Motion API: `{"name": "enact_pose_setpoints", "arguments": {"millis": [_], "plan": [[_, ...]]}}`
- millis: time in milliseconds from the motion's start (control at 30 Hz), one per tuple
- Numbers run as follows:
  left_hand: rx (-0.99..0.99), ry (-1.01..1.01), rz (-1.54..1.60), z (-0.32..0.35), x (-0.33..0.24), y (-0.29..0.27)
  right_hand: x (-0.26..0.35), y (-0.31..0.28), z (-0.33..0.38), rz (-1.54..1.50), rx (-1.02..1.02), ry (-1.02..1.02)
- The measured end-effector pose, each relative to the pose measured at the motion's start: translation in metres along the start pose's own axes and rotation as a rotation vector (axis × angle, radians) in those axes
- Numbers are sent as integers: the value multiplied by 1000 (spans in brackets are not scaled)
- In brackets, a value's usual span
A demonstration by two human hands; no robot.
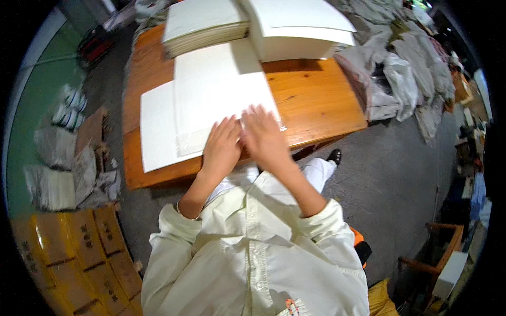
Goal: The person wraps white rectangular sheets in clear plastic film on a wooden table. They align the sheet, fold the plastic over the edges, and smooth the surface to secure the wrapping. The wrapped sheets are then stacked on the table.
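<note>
We've got left hand and right hand flat, grip loosely spread, pinching nothing, at the near edge of the white sheet on the bench, probably smoothing; next likely needs light, even pressure.

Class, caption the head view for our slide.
Left hand and right hand side by side at the edge of white sheets on a wooden table.

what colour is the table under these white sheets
The table is orange-brown wood, best seen in the head view.
</note>
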State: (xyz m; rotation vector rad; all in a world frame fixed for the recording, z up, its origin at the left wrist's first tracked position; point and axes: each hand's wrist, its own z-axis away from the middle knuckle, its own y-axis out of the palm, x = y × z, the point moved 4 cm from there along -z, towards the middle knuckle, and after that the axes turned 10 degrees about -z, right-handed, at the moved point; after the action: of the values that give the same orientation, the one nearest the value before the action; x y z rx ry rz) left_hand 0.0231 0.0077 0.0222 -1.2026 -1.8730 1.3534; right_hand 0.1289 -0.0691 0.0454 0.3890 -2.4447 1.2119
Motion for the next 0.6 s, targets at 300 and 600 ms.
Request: {"name": "enact_pose_setpoints", "arguments": {"millis": [300,600], "plan": [[121,-268,-137,34,37,-19,-68,-7,31,262,10,310],[43,-414,-138,37,46,-9,-60,-8,18,156,-23,293]]}}
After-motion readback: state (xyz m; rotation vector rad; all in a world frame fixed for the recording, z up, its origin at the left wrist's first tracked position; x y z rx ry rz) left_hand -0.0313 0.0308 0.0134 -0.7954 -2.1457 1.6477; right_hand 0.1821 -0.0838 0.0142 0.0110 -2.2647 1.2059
